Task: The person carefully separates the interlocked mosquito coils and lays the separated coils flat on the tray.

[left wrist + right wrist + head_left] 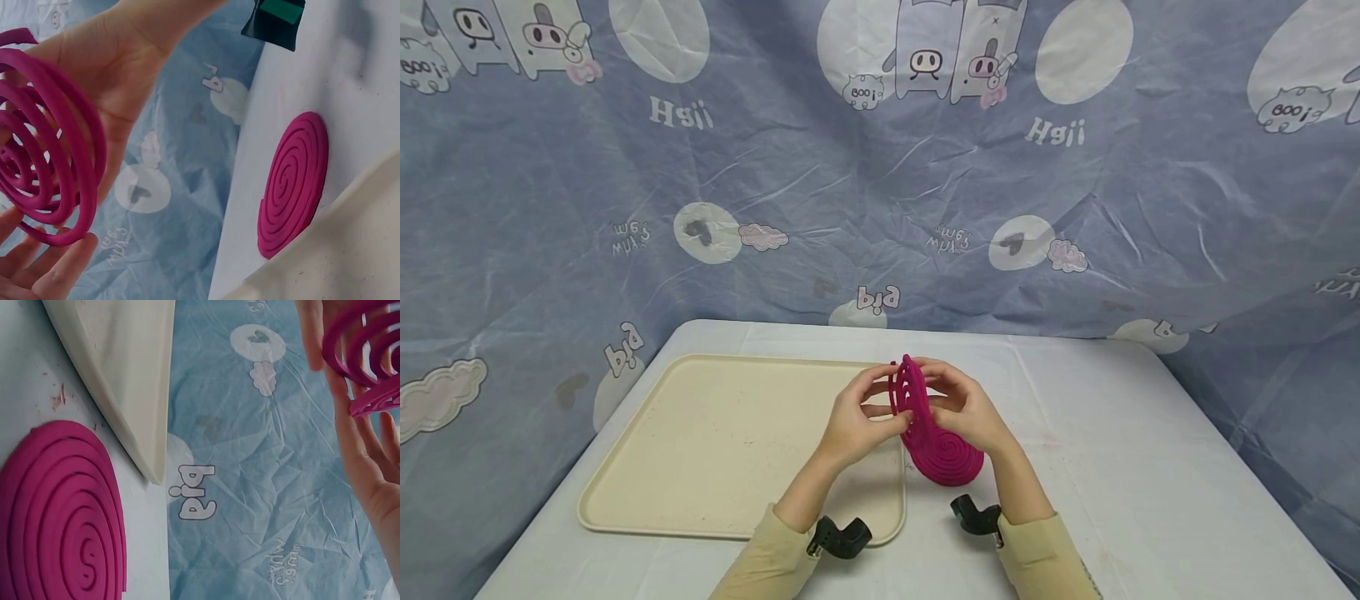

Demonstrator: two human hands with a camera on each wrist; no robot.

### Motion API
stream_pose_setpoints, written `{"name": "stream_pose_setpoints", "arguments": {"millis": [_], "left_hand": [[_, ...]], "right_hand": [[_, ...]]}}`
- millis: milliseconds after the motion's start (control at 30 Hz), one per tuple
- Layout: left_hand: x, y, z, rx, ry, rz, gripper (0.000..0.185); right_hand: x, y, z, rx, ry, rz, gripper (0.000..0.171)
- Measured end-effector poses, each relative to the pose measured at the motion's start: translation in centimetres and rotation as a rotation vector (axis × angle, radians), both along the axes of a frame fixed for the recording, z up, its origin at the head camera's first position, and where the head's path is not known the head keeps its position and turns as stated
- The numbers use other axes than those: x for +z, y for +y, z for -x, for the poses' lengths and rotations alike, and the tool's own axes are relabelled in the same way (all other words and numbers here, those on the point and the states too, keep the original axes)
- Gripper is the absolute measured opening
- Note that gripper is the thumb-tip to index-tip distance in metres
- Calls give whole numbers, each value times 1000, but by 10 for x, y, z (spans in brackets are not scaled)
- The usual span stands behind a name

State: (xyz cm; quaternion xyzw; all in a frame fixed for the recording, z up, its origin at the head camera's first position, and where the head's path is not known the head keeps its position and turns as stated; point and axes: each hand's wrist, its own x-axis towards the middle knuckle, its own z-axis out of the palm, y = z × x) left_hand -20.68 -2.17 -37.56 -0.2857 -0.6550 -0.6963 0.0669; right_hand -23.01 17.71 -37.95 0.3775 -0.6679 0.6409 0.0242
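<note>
Both grips are pinched on one pink spiral coil: the left hand and right hand hold it upright above the worktop, over a second coil lying flat beside the tray. It looks light, thin and brittle; the outer ring seems the safest hold.

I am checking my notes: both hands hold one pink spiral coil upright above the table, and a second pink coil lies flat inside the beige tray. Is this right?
Not quite. The second pink coil lies flat on the white table, beside the beige tray, not inside it; the head view shows this. The rest stands: the left hand and right hand hold the upright coil.
</note>
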Motion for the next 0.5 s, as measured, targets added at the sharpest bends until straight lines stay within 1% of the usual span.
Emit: {"name": "stream_pose_setpoints", "arguments": {"millis": [133,200,367,433,500], "left_hand": [[11,-7,-5,-3,68,61,57],[8,-11,-1,7,97,101,57],[-2,-18,10,52,143,207,58],[-3,-20,12,56,157,222,59],[-4,-21,13,47,169,217,60]], "right_hand": [[2,2,0,-6,5,-29,40],[4,4,-1,-3,17,-46,40],[5,7,0,4,61,-83,39],[4,8,1,3,72,-94,39],[4,9,1,2,76,-103,40]]}}
